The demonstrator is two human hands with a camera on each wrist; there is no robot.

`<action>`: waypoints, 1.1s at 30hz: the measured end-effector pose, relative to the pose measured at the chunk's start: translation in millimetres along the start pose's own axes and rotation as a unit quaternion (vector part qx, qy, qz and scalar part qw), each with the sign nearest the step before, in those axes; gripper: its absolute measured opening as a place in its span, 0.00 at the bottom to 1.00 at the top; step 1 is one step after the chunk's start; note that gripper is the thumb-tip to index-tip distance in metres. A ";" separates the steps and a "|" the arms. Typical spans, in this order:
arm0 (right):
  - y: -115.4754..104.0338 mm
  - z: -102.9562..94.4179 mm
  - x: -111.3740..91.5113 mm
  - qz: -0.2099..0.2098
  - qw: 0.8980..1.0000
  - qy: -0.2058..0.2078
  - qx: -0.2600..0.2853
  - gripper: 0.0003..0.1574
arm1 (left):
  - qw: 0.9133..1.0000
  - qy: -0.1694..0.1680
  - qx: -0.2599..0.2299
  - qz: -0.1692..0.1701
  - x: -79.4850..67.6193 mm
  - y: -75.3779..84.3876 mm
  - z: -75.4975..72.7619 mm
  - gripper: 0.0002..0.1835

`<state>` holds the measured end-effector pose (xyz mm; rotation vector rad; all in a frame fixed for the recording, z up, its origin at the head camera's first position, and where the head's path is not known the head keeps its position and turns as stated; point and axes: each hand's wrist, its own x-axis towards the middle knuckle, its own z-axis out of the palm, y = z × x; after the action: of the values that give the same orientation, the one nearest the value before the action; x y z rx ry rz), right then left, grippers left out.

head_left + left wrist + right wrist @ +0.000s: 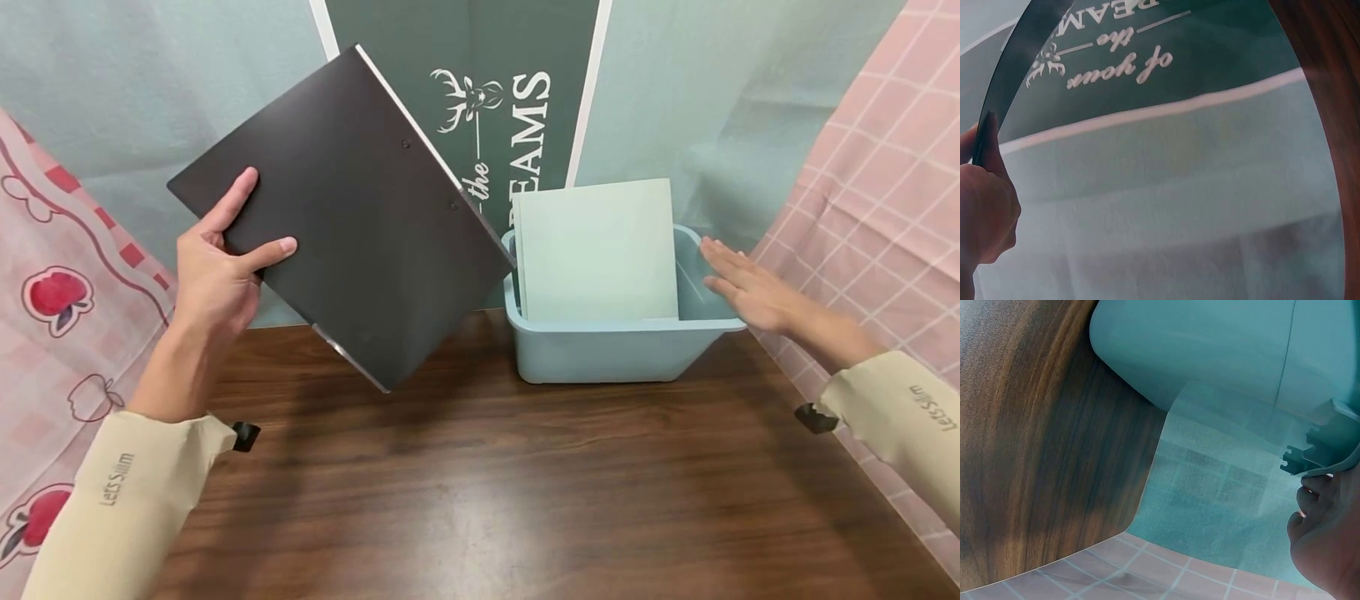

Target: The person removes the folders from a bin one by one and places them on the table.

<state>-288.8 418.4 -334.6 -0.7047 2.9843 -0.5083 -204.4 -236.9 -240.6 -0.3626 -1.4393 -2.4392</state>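
My left hand [221,271] pinches a black flat folder [337,217] by its lower left edge, thumb and index finger lying on the face toward me. The folder is held up and tilted above the table, and two small rivets show near its upper right edge. In the left wrist view the folder [1013,69] appears nearly edge-on beside the hand [988,206]. To the right stands a light blue plastic bin [600,354] with pale green flat folders [600,254] upright inside. My right hand [753,287], fingers extended, rests at the bin's right rim.
The brown wood-grain table [465,483] lies under the bin. A green-and-teal printed cloth [480,50] hangs at the back. Pink patterned cloth [67,350] hangs on the left, and pink checked cloth [892,192] on the right.
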 end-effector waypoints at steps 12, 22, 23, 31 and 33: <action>0.8 -0.7 -0.2 0.005 1.000 -0.002 0.001 0.41 | 0.998 -0.014 0.025 -0.050 -5.8 15.8 -44.1 0.45; 0.6 -1.3 0.6 0.006 1.000 -0.010 -0.005 0.41 | 0.991 -0.021 0.064 -0.118 -9.9 23.7 -79.8 0.45; 1.6 -1.1 0.9 0.006 1.000 -0.011 -0.006 0.41 | 0.990 -0.019 0.065 -0.124 -9.7 24.0 -83.3 0.45; 7.9 -2.0 4.8 0.003 1.000 -0.011 -0.007 0.41 | 0.982 -0.016 0.098 -0.159 -7.2 24.0 -108.7 0.45; 8.7 -3.2 5.6 0.003 1.000 -0.011 -0.005 0.42 | 0.979 -0.024 0.108 -0.170 -6.9 22.5 -114.3 0.45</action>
<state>-297.9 424.2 -334.1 -0.6971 2.9705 -0.4812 -197.8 -347.0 -278.6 -0.1365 -1.9036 -2.5012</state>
